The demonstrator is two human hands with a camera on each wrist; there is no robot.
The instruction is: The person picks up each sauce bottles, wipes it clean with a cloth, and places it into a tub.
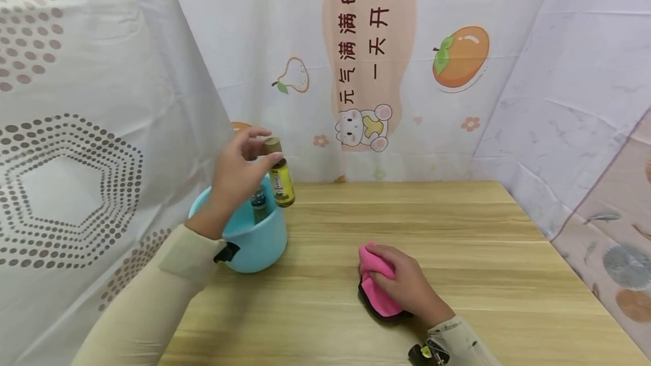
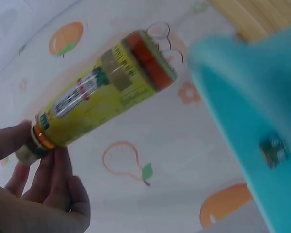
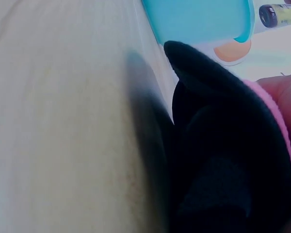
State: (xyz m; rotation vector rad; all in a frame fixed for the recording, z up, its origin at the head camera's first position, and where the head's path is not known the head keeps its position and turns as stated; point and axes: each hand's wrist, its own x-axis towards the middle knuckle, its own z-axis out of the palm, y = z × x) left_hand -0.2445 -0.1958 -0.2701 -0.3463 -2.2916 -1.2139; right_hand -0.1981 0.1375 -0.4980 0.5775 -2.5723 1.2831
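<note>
My left hand pinches a small glass bottle by its cap and neck, the bottle hanging slightly tilted over the right rim of a light blue bucket. A yellow label wraps the bottle in the left wrist view. Inside the bucket another dark-capped bottle stands, partly hidden by the wall. On the table, my right hand grips a bunched pink cloth. Its black underside fills much of the right wrist view, close over the wood.
The wood-grain table reaches back to a printed curtain with fruit drawings and lettering. More patterned cloth hangs along the left side, right beside the bucket. Straps with small black devices sit on both wrists.
</note>
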